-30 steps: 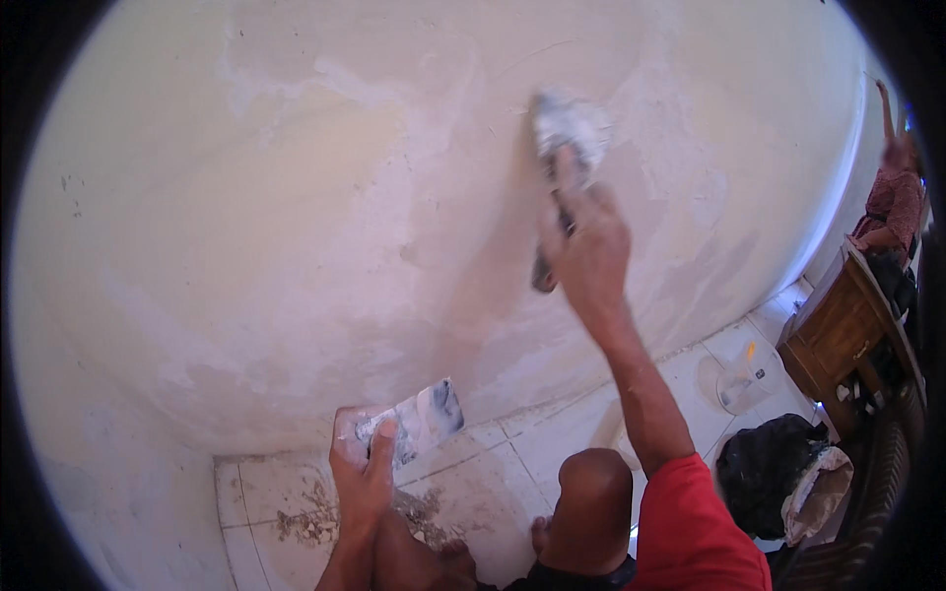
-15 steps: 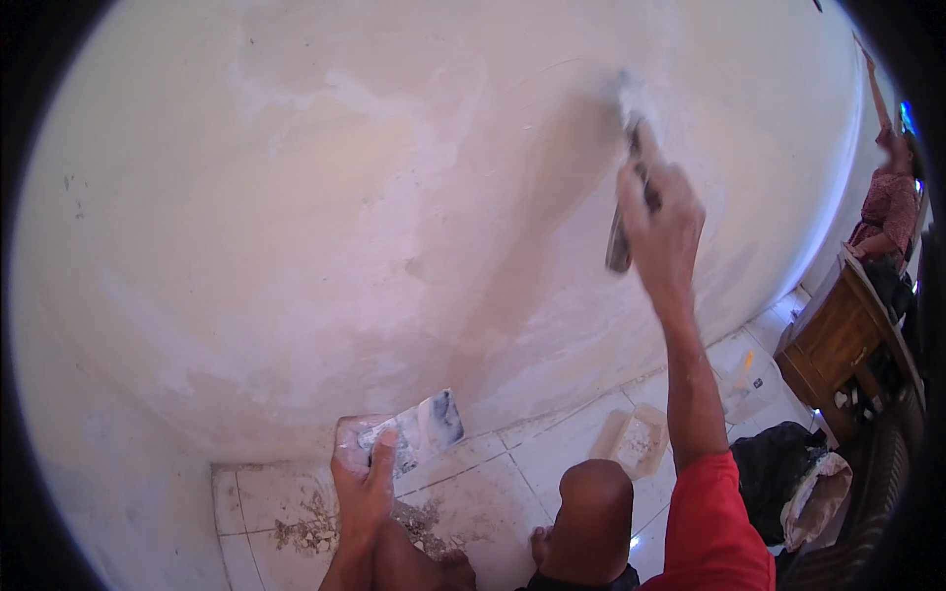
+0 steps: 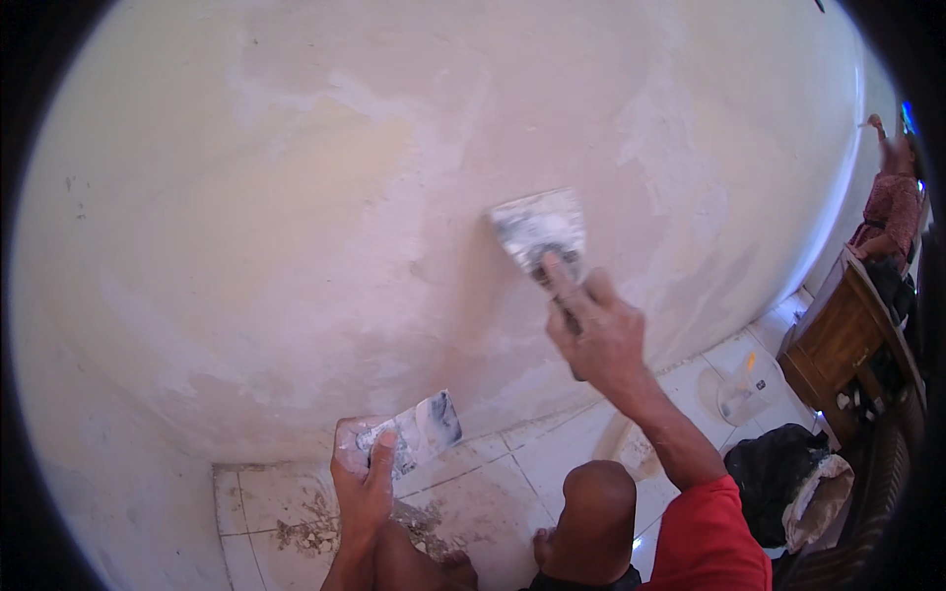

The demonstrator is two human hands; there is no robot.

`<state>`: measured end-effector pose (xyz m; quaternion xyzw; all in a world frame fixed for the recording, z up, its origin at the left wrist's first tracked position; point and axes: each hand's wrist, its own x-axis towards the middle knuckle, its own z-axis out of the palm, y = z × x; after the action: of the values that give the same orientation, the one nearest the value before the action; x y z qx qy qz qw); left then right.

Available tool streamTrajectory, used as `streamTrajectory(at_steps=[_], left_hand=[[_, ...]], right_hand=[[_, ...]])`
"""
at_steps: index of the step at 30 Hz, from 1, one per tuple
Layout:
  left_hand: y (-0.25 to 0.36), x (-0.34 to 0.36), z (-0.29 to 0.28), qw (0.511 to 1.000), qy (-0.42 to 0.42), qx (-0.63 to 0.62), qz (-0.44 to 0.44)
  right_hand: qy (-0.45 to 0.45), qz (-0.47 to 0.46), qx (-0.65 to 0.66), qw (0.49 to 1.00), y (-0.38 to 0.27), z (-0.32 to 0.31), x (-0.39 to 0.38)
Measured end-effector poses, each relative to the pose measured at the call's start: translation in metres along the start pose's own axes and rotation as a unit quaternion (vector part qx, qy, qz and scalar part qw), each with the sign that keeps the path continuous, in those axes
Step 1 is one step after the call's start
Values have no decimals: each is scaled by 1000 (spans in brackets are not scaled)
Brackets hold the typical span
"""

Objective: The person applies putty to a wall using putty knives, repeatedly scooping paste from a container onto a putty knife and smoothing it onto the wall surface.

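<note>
My right hand (image 3: 601, 340) grips a putty knife (image 3: 537, 227) by its handle, index finger laid along it toward the broad, putty-smeared blade, which is on or very near the patchy cream and pinkish wall (image 3: 325, 227) at about the middle of the view. Lower and to the left, my left hand (image 3: 365, 473) holds a second flat blade (image 3: 424, 424) level, thumb on top, its surface coated with white putty and darker metal showing at the end; the fingers are smeared white.
A clear plastic bucket (image 3: 737, 394), a shallow pale tray (image 3: 633, 448), a black bag (image 3: 764, 483) and debris (image 3: 310, 522) lie on the tiled floor (image 3: 483, 492). At the right stand a wooden cabinet (image 3: 828, 345), a dark ridged piece of furniture (image 3: 882, 473) and another person (image 3: 887, 207) in a patterned top.
My right hand and its knife swung up and right, then came down and left to mid-wall. My left hand shifted slightly down. The other person's raised arm has lowered.
</note>
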<state>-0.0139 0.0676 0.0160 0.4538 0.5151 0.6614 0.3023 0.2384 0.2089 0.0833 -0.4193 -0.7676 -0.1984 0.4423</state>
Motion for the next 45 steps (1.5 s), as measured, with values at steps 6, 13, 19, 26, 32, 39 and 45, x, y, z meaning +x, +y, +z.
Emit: streamTrajectory(at_steps=[6,13,19,26,32,39,45], left_hand=[[-5,2,-1,1000,-18,18,10],[-10,3,4,1000,3,-2,29],[-9,3,5,1000,15,0,-13],[-11,6,8,1000,8,-23,-6],[-7,5,10,1000,14,8,-7],[-7,7,1,999,5,43,-2],[-9,4,6,999,7,36,-1]], right_hand=[[149,93,-20,984,40,-39,87],[55,-4,-8,998,5,16,30],[51,32,21,998,37,-13,-24],[175,88,14,981,82,-79,115],[55,26,-39,997,50,-41,60],[-11,-8,-36,999,61,-62,2],[90,-68,-139,984,127,-98,78]])
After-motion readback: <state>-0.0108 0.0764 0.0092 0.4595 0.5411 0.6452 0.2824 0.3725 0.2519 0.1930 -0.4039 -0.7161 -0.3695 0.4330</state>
